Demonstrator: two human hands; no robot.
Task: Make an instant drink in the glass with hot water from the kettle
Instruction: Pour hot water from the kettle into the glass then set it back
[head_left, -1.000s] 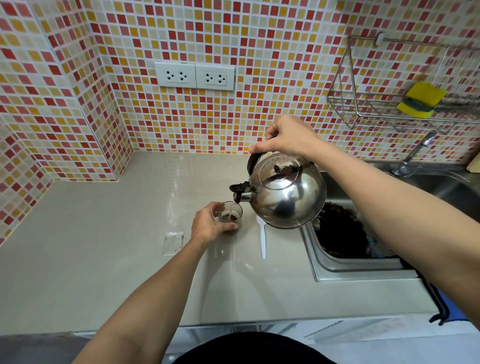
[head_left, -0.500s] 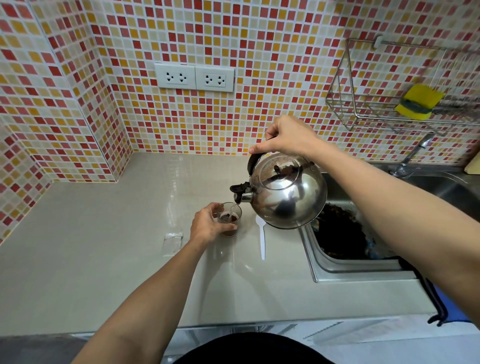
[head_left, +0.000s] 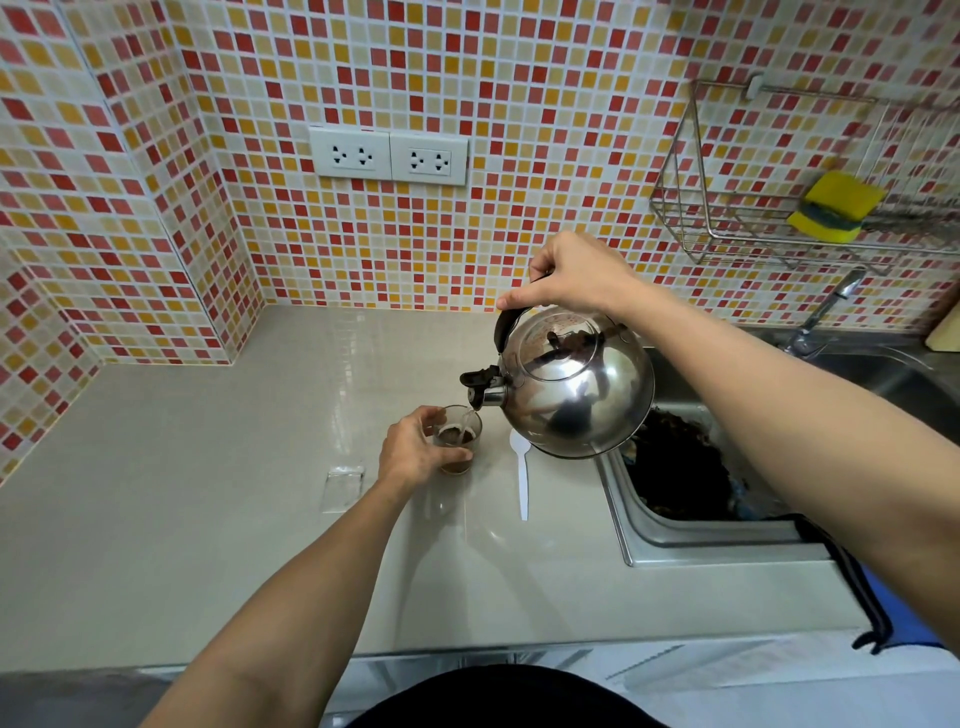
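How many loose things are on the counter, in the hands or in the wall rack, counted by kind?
Kettle: 1
Glass: 1
White plastic spoon: 1
Clear empty sachet: 1
Yellow sponge: 1
Total: 5

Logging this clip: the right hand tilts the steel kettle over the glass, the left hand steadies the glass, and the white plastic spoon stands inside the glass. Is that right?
Not quite. The head view shows the white plastic spoon lying flat on the counter, right of the glass, not in it. The rest holds: the right hand tilts the steel kettle over the glass, and the left hand steadies it.
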